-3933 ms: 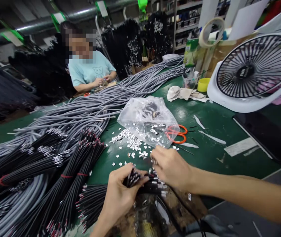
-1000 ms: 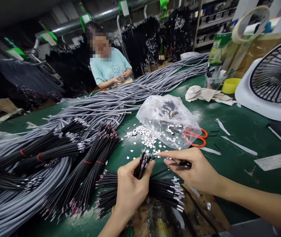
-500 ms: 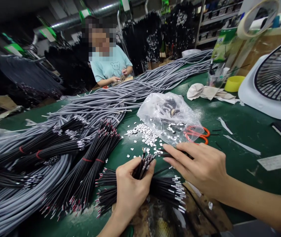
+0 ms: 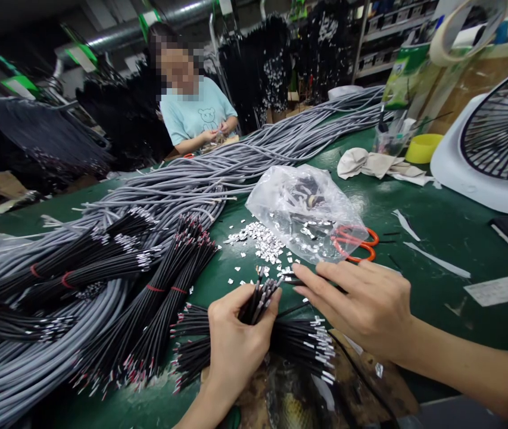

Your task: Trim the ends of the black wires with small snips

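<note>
My left hand (image 4: 240, 339) is closed around a small upright bundle of black wires (image 4: 259, 304), their bare and grey tips poking out above the thumb. My right hand (image 4: 365, 307) pinches a thin black wire (image 4: 289, 278), its end close to those tips; most of it is hidden by the fingers. Under and beside the left hand lies a larger spread of black wires (image 4: 301, 339) with silvery ends on the right and reddish ends on the left. Just beyond my hands is a heap of small shiny silver pieces (image 4: 260, 241) on the green table (image 4: 218, 280).
A clear plastic bag (image 4: 298, 190) and orange-handled scissors (image 4: 372, 239) lie beyond my right hand. Tied black wire bundles (image 4: 164, 280) and long grey cables (image 4: 182, 179) cover the left. A fan (image 4: 454, 173) stands right. Across the table a person (image 4: 200, 113) handles something small.
Both my hands keep almost the same place and grip. The view has shifted very slightly. Across the table, the person's hands have moved a little closer together.
</note>
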`<move>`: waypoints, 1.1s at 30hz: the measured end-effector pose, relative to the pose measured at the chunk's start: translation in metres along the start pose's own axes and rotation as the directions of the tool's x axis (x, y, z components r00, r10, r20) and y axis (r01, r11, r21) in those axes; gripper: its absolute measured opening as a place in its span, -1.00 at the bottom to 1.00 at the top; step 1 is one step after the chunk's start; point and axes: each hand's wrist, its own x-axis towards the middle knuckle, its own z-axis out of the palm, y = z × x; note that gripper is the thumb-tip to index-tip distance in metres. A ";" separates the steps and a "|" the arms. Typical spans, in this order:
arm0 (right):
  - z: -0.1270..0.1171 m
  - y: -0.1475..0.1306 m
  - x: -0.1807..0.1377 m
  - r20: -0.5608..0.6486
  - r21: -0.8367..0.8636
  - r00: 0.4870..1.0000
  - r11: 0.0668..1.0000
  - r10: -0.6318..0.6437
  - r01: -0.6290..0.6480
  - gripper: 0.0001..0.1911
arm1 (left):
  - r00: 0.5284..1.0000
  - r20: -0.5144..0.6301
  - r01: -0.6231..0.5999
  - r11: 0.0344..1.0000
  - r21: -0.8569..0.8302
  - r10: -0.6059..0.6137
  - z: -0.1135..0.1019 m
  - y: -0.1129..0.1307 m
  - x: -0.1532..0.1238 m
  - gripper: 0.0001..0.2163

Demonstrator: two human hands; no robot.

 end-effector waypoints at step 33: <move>0.009 -0.001 0.007 0.441 0.586 0.822 0.579 0.359 -0.567 -0.82 | 0.982 0.129 0.165 0.954 -0.249 -0.137 -0.003 0.003 0.001 -0.84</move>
